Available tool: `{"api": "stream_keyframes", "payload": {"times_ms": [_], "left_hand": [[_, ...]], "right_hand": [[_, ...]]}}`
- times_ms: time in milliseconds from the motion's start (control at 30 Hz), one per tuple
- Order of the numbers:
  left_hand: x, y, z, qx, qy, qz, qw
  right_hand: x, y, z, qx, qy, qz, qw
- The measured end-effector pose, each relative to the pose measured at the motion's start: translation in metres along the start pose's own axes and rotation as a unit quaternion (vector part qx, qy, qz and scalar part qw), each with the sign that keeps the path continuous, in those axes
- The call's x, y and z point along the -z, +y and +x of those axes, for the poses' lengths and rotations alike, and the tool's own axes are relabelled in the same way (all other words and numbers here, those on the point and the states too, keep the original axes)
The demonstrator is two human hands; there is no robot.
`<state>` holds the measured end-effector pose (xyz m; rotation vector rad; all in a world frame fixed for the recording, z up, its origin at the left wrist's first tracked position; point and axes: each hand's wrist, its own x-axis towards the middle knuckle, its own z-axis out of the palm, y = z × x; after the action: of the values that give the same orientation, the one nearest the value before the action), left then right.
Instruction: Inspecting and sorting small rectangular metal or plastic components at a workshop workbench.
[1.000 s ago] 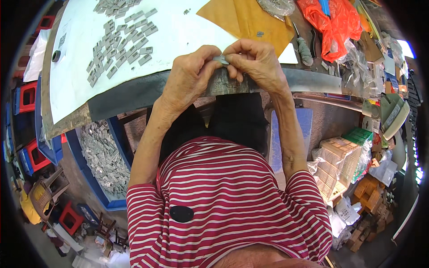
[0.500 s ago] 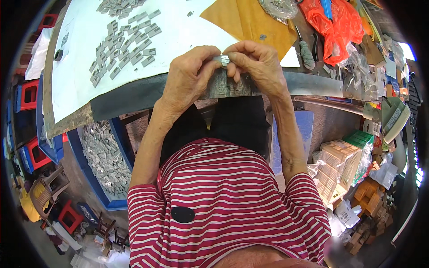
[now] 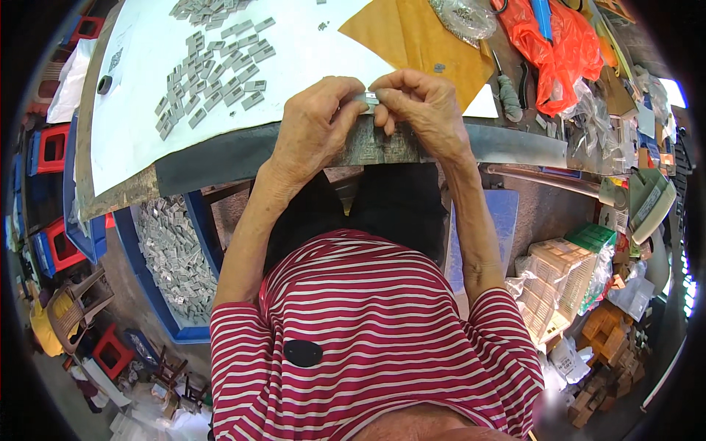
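A small grey metal piece (image 3: 371, 98) is pinched between both hands just above the table's front edge. The thumb and fingertips of my left hand (image 3: 315, 121) close on its left end. On its other end are the thumb and index finger of my right hand (image 3: 426, 106), whose other fingers curl underneath. The fingers cover most of the piece. To the left, several similar grey rectangular pieces (image 3: 234, 95) with small windows lie in loose rows on white paper (image 3: 132, 140), with a further heap of them (image 3: 209, 10) behind.
Brown paper (image 3: 412, 40), a screwdriver with a wrapped handle (image 3: 509, 99) and a red plastic bag (image 3: 555, 59) lie to the right on the table. Below the table's left side stands a blue tray (image 3: 198, 334) full of grey pieces. Plastic crates (image 3: 562, 275) stand at the lower right.
The view has shifted slightly, so the table things appear a little to the right and lower. Both hands keep their pinch on the metal piece, which looks slightly turned and more covered.
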<state>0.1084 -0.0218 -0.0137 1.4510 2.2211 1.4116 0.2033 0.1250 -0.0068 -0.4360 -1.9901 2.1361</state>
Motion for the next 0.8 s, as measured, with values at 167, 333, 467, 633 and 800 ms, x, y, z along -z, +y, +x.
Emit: {"api": "stream_keyframes", "payload": {"times_ms": [167,333,467,633,800], "left_hand": [[-0.0008,0.0001,-0.0002,-0.007,0.0,0.014,1.0],[-0.001,-0.0018,0.0004,-0.008,0.003,0.014,1.0],[-0.0034,-0.0029,0.0008,-0.027,0.024,0.006,0.999],[-0.0038,-0.0021,0.0008,-0.017,0.031,-0.003,0.999],[-0.003,-0.0027,0.0012,-0.014,0.008,0.024,1.0]], "right_hand": [[-0.0008,-0.0004,0.0006,-0.002,-0.005,-0.03,1.0],[-0.0032,0.0032,0.0014,0.016,0.009,-0.012,1.0],[-0.0034,0.0058,0.0025,0.012,0.011,-0.013,1.0],[-0.005,0.0079,0.0023,0.017,0.016,0.003,1.0],[-0.0046,0.005,0.0027,0.012,0.008,-0.043,0.999]]}}
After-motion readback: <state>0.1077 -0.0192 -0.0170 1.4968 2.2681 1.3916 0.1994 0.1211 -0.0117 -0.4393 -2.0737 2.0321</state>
